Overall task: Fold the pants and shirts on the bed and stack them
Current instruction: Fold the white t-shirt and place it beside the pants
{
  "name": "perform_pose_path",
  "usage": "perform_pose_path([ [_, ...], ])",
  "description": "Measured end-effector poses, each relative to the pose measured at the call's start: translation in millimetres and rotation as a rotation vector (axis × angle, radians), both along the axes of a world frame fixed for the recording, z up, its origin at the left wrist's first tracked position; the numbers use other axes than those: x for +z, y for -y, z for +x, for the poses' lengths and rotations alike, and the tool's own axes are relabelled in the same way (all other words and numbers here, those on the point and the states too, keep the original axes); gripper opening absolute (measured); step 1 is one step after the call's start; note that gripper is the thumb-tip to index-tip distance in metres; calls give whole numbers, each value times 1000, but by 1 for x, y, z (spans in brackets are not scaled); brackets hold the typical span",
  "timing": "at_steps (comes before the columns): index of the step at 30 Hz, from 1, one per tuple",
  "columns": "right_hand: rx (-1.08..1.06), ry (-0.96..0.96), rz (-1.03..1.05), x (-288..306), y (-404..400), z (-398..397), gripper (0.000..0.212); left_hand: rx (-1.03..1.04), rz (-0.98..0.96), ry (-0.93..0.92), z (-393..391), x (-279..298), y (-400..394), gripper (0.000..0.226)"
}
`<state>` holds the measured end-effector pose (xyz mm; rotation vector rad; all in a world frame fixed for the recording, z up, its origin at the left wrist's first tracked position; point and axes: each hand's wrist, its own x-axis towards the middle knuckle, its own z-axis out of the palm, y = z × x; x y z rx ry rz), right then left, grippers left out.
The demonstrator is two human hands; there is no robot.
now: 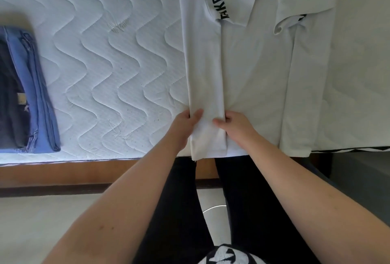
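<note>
Two hands are working at the near edge of the bed (109, 69), whose quilted white mattress is taking up most of the view. Lying lengthwise along the right part of the bed is the white shirt (253, 57), with black lettering showing near the far edge and its bottom hem hanging slightly over the near edge. Its left side is lying folded inward as a long narrow panel running from the far edge to the near one, and a short sleeve is lying turned in on the right side. At the near left corner of the bed a stack of folded pants (27, 95) is sitting, a dark pair on top of a blue one, well apart from the shirt. The left hand (185, 122) is pinching the outer edge of the folded panel near the hem, thumb on top and fingers curled beneath the cloth. The right hand (234, 124) is gripping the inner edge of the same panel, thumb lying across it and fingers tucked under. Judging by how it is draping and creasing, the shirt is light, soft and limp, so it will likely sag wherever it is unsupported; taking it at the hem corners, as both hands are doing, looks best for carrying the bottom up toward the collar.
</note>
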<state>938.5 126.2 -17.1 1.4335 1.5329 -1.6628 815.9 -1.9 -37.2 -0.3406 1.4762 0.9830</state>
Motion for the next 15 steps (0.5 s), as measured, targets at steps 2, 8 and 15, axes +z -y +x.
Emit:
perform_pose_path([
  [2,58,19,-4,1,1,6,13,29,-40,55,6,2,5,29],
  [8,277,112,-24,6,6,13,29,-317,-113,13,15,14,18,24],
  [15,470,349,-143,10,23,36,25,-946,-273,53,20,22,28,35],
])
